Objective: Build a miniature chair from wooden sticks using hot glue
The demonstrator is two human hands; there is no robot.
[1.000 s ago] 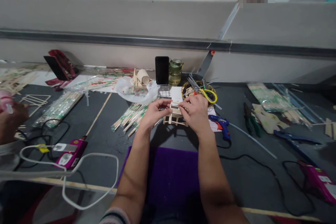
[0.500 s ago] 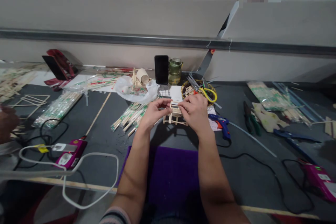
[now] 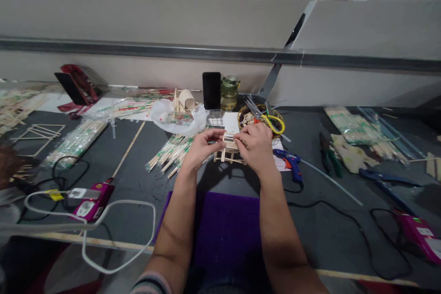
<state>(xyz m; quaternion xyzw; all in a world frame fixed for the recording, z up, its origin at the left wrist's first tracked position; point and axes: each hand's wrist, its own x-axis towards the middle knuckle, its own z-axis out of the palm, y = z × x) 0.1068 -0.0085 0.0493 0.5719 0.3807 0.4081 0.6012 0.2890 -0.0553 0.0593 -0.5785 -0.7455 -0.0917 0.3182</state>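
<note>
A small frame of pale wooden sticks [image 3: 229, 149] stands on the dark table just past a purple mat [image 3: 223, 225]. My left hand [image 3: 201, 147] pinches the frame's top left end between thumb and fingers. My right hand [image 3: 255, 144] pinches its top right end, fingers curled over it. Wrapped chopstick bundles [image 3: 170, 151] lie just left of my left hand. A blue glue gun [image 3: 291, 165] rests right of my right hand.
Behind the frame stand a black phone [image 3: 211, 90], a green glass jar [image 3: 229, 93] and a basket with scissors [image 3: 265, 119]. Pink power units [image 3: 93, 200] [image 3: 418, 234] with cables lie at both sides. Pliers [image 3: 327, 154] lie to the right. Another person's hand [image 3: 8, 165] is at the left edge.
My hands stay pinched on the stick frame with almost no movement. The other person's hand at the left edge has drawn back and lower.
</note>
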